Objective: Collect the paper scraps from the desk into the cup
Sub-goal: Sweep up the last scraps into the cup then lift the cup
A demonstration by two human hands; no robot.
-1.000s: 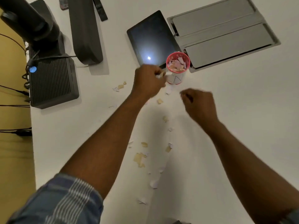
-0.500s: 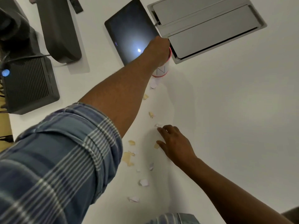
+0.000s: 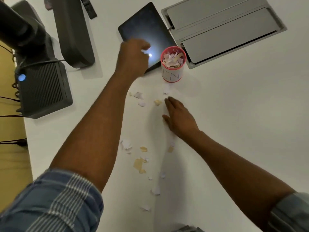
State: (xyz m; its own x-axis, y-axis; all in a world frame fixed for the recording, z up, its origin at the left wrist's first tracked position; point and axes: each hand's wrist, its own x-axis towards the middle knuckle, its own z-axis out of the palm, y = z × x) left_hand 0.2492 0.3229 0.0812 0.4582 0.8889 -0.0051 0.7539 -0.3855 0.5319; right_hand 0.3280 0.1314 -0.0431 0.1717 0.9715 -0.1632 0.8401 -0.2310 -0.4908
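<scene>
Fingers (image 3: 168, 101) of right hand (image 3: 179, 118) now flat and spread on counter (image 3: 234, 131), up near tan scrap (image 3: 157, 102). Left hand (image 3: 133, 57), loosely curled and blurred, contents unclear, has pulled off cup (image 3: 173, 64), likely emptied. Cup is scrap-filled beside tablet (image 3: 143, 30). Paper scraps (image 3: 139, 164) remain.

cup (image 3: 173, 71) full of scraps, right hand (image 3: 179, 117) flat on desk (image 3: 234, 114)

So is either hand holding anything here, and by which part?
Right hand: nothing; it lies flat and open on the desk. Left hand: loosely curled beside the cup, blurred, so its grip cannot be told.
</scene>
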